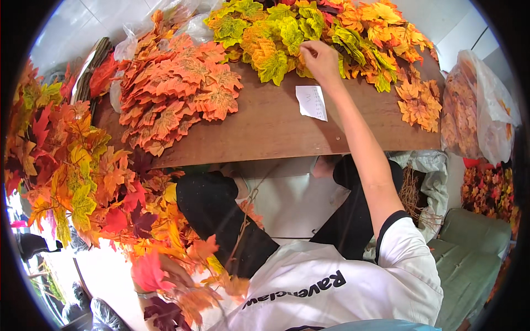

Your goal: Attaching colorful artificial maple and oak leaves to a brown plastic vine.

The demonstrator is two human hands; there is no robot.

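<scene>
My right hand [322, 62] reaches across the brown tabletop [265, 132] to the heap of yellow-green artificial maple leaves [287, 36]. Its thumb and fingers are pinched together at the near side of the heap; whatever is between them is too small to make out. At the lower left, my left hand [175, 270] is partly hidden behind red and orange leaves and slightly blurred. It appears closed around a branch of artificial maple leaves [201, 300], whose thin brown stem [241, 234] sticks up over my lap.
A stack of orange-pink leaves [171, 88] covers the table's left part. A paper slip [311, 102] lies in the middle. Orange leaves [419, 102] and a clear bag of leaves [477, 107] are at right. Leafy branches [83, 171] crowd the left side; a sack of brown twigs [411, 193] stands below.
</scene>
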